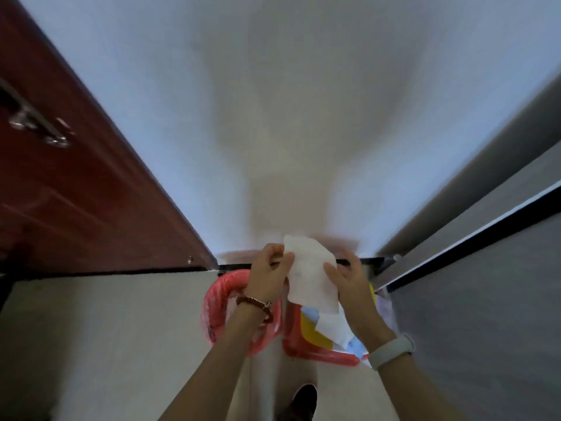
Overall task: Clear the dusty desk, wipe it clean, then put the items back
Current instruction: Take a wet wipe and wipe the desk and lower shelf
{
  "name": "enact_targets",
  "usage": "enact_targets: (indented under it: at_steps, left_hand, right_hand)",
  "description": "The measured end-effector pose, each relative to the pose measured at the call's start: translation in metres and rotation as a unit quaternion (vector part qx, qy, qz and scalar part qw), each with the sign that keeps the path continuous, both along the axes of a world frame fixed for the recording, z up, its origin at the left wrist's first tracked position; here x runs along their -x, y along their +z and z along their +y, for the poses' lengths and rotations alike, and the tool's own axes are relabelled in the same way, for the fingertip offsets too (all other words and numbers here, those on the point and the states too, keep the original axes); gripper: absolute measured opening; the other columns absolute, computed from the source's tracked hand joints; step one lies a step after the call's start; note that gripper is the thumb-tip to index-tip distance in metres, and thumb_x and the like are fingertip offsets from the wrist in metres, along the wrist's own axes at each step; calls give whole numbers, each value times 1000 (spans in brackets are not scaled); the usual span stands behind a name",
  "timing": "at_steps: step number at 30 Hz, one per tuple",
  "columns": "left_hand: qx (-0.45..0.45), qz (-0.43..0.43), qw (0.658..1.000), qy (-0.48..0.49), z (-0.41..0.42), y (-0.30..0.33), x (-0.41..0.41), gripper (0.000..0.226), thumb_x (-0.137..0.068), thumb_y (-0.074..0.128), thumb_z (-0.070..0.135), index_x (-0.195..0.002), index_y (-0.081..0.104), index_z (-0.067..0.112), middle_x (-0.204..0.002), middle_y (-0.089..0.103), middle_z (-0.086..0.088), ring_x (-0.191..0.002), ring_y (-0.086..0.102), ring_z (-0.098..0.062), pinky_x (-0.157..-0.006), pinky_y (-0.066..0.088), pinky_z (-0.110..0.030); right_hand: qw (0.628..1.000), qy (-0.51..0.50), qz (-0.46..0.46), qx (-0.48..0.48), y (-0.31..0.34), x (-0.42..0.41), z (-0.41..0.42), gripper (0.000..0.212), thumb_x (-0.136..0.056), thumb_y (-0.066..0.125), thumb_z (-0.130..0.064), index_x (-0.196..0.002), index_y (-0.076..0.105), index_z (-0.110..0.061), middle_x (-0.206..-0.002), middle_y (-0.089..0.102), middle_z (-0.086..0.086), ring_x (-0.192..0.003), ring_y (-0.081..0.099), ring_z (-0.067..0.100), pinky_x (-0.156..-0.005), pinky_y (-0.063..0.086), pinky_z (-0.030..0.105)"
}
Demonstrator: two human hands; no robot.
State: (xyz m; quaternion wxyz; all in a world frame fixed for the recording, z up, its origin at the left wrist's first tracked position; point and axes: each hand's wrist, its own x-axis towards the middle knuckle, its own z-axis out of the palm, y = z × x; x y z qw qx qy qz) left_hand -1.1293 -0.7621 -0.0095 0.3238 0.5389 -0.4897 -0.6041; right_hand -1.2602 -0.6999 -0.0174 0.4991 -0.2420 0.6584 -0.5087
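Standing at nine o'clock, one red-brown door (76, 183) is seen. Two red-lined bins (212, 302) are counted below the hands. One white wipe (309, 275) is pinched between two hands: the left hand (268, 275) grips its ten o'clock edge, the right hand (349, 281) its three o'clock edge. Both are closed on it, above the bins.

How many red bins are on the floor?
2. One red bin sits below the left hand; the other red bin sits below the right hand, holding paper rubbish. Both hands hold a white wipe above them. None seem hidden.
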Motion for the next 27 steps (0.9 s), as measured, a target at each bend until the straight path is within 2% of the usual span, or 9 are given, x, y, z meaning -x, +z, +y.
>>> enact_targets:
  at_steps: [2, 4, 7, 10, 13, 16, 19, 22, 27]
  left_hand:
    - [56, -1, 998, 6, 8, 39, -46, 12, -90, 51, 6, -81, 51, 15, -80, 61, -2, -71, 57, -11, -62, 50, -19]
    - [114, -20, 992, 47, 21, 73, -101, 12, -89, 52, 6, -81, 51, 14, -71, 64, 5, -65, 56, -8, -58, 47, -21]
    - [182, -86, 967, 158, 57, 117, -198, 22, -86, 57, 7, -73, 51, 24, -57, 57, 11, -52, 50, -1, -52, 42, -16]
    - [220, -147, 923, 279, 114, 144, -306, 23, -84, 60, 10, -71, 52, 27, -64, 59, 7, -58, 53, -1, -56, 43, -15]
    - [212, -190, 881, 377, 185, 156, -412, 21, -85, 59, 14, -72, 52, 29, -64, 58, 6, -63, 54, -13, -61, 44, -29]
    - [210, -230, 833, 458, 264, 162, -510, 23, -86, 58, 13, -72, 50, 29, -59, 53, 2, -60, 48, -15, -57, 39, -27]
    - [191, -262, 795, 512, 345, 159, -586, 20, -87, 57, 18, -72, 49, 29, -63, 53, -3, -57, 46, -13, -54, 39, -22]
    - [160, -296, 755, 563, 419, 149, -642, 16, -89, 55, 19, -75, 48, 24, -58, 47, 7, -53, 43, -6, -48, 36, -9]
    - [95, -290, 675, 671, 507, 122, -708, 8, -90, 52, 18, -83, 48, 17, -61, 53, 9, -58, 47, -6, -48, 33, -12]
  right_hand:
    - [995, 75, -69, 9, 24, -40, -12, 49, -89, 56, -13, -133, 37, -5, -115, 62, 10, -97, 62, 20, -75, 55, 28]
    - [984, 138, -110, 15, 48, -88, -20, 50, -87, 57, -11, -133, 37, -6, -113, 62, 10, -95, 64, 21, -77, 56, 30]
    - [961, 252, -101, 55, 83, -177, -16, 47, -85, 60, -9, -130, 45, -10, -115, 64, 16, -103, 63, 30, -92, 51, 45]
    - [924, 354, -54, 136, 119, -285, 11, 40, -84, 60, -6, -122, 53, -16, -117, 63, 6, -104, 61, 21, -90, 51, 39]
    - [859, 476, 8, 189, 137, -391, 59, 26, -86, 59, -6, -111, 59, -11, -98, 64, -3, -86, 60, 7, -76, 50, 25]
    - [792, 579, 42, 187, 134, -488, 115, 10, -86, 61, -13, -84, 61, -3, -72, 56, 0, -67, 49, 8, -59, 40, 22]
    - [734, 651, 47, 184, 129, -575, 174, 11, -85, 63, -19, -75, 59, -18, -79, 57, 0, -71, 53, 11, -62, 41, 17]
    - [683, 711, 29, 161, 126, -651, 224, 6, -86, 61, -15, -83, 57, -19, -90, 60, 5, -83, 58, 16, -73, 44, 27]
    - [622, 769, 11, 146, 118, -749, 281, 17, -85, 59, -6, -88, 53, -22, -89, 60, 6, -81, 56, 16, -68, 45, 22]
